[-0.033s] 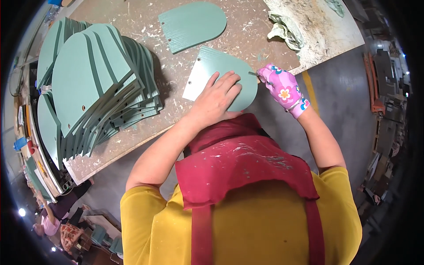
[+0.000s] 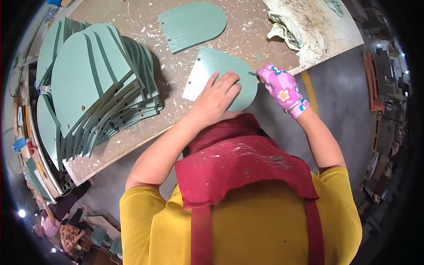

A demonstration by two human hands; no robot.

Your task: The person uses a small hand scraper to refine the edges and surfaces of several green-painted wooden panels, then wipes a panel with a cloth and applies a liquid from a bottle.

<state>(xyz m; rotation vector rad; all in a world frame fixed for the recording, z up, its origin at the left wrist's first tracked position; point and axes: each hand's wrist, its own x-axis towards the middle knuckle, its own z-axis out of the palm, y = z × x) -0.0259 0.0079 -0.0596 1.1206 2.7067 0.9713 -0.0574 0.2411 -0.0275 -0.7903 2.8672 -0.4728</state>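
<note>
A pale green panel (image 2: pixel 206 70), rounded at one end and with two small holes at its straight end, lies at the table edge in front of me. My left hand (image 2: pixel 219 95) is bare and rests flat on it with the fingers spread. At the panel's rounded edge is my right hand (image 2: pixel 280 86), in a pink flowered glove. Its fingers are closed around a thin dark tool (image 2: pixel 252 73) whose tip meets the edge; most of the tool is hidden, and its kind cannot be made out.
Another green panel (image 2: pixel 193 25) lies farther back on the paint-spattered table (image 2: pixel 152 128). Tall stacks of similar panels (image 2: pixel 84 66) stand at the left. A crumpled, stained cloth (image 2: pixel 285 32) sits at the back right. Other people (image 2: pixel 51 225) are at the far lower left.
My right hand and the thin tool have shifted very slightly to the left along the panel's edge. My left hand and the panel have stayed in place.
</note>
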